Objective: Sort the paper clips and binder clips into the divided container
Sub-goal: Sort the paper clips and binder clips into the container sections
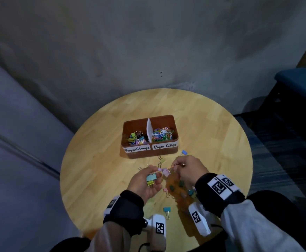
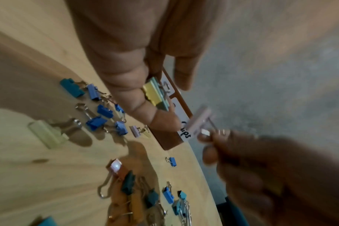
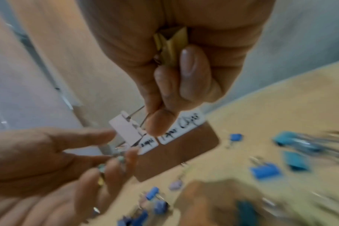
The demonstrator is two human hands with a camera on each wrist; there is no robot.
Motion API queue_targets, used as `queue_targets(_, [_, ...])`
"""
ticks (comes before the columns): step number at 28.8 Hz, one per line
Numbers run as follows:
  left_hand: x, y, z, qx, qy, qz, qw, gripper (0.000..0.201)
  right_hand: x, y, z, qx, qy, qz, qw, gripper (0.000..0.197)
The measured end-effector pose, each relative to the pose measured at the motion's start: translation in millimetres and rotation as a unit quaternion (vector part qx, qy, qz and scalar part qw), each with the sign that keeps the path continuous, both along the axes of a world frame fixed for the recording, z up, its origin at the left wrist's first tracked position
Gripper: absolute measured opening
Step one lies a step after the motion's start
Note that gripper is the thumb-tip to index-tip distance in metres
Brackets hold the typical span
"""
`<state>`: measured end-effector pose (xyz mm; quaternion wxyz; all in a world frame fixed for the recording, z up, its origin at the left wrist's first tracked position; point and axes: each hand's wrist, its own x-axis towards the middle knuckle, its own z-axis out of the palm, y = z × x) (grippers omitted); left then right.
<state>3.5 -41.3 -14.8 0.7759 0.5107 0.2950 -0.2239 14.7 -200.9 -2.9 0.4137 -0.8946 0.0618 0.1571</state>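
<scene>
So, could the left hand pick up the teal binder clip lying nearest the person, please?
Probably not yet. The path to the teal binder clip looks free, since it lies alone on the table just by the left hand, but that hand already holds a few clips, so its fingers are occupied.

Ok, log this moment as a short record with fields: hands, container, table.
left hand: left hand holds a few binder clips
right hand: right hand pinches the wire handle of a pink binder clip, a yellow binder clip tucked in its grip
container: divided container, clamps left, paper clips right
table: round wooden table, loose binder clips near the hands
</scene>
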Motion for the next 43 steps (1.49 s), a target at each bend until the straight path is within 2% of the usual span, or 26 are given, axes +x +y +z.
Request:
queue_targets(3, [9,1,1,0.018,-0.061,-0.053,0.997,0.025,20,25,19,-0.020,-0.050,0.027,0.998,0.019])
queue_targets(5, [17,7,5,0.023,-0.108,-0.038,0.993,0.023,33,39,28,-0.031,-0.073,0.026,0.997,0.015])
queue_targets(7, [27,15,10,0.040,-0.143,-0.025,0.989,0.021,44,50,33,-0.005,-0.068,0.018,0.998,0.014])
queue_targets(10, [57,33,22,0.092,-0.145,0.016,0.985,0.015,67,64,40,0.145,0.006,-0.046,0.988,0.015])
queue_targets(12, [85,46,30,0.082,-0.120,0.074,0.987,0.014,86,73,49,0.311,0.100,-0.107,0.939,0.012])
queue_targets(13, [98,51,33,0.068,-0.110,0.097,0.987,0.015,96,76,52,0.370,0.124,-0.131,0.911,0.016])
queue_targets(14, [108,53,37,0.053,-0.099,0.111,0.988,0.019,104,79,55,0.394,0.127,-0.140,0.899,0.024])
queue_targets(16, [124,58,37,0.020,-0.083,0.103,0.991,0.029,117,86,54,0.393,0.104,-0.135,0.904,0.038])
queue_targets(18, [127,59,38,-0.012,-0.086,0.081,0.993,0.032,119,85,49,0.397,0.079,-0.149,0.902,0.043])
queue_targets(21, [123,59,33,-0.018,-0.086,0.068,0.994,0.044,100,66,42,0.398,0.048,-0.173,0.900,0.028])
queue_targets(23, [116,60,31,-0.006,-0.092,0.063,0.994,0.050,76,41,33,0.372,0.032,-0.161,0.914,0.017])
queue_targets(25, [103,63,30,0.033,-0.121,0.040,0.991,0.045,46,12,19,0.323,0.014,-0.153,0.934,0.017])
queue_targets(26, [93,64,29,0.082,-0.138,0.033,0.987,0.039,31,-3,10,0.291,0.009,-0.153,0.944,0.018])
queue_targets(29, [56,70,14,0.280,-0.160,0.019,0.946,0.016,-13,-40,-16,0.105,0.014,-0.124,0.987,0.020])
queue_targets(31, [29,68,-4,0.363,-0.150,-0.033,0.919,0.018,-34,-54,-35,-0.047,0.039,-0.097,0.993,0.023])
queue_targets(32, [15,62,-13,0.404,-0.157,-0.086,0.897,0.019,-43,-58,-42,-0.095,0.048,-0.086,0.991,0.023])
queue_targets(35, [-24,33,-32,0.495,-0.183,-0.234,0.817,0.017,-61,-57,-58,-0.155,0.043,-0.039,0.986,0.024])
queue_targets(39, [-51,2,-48,0.512,-0.189,-0.355,0.759,0.008,-75,-53,-58,-0.162,0.020,-0.019,0.986,0.028])
queue_targets(43, [-72,-25,-57,0.549,-0.206,-0.425,0.690,0.049,-81,-60,-48,-0.160,-0.010,-0.064,0.985,0.033])
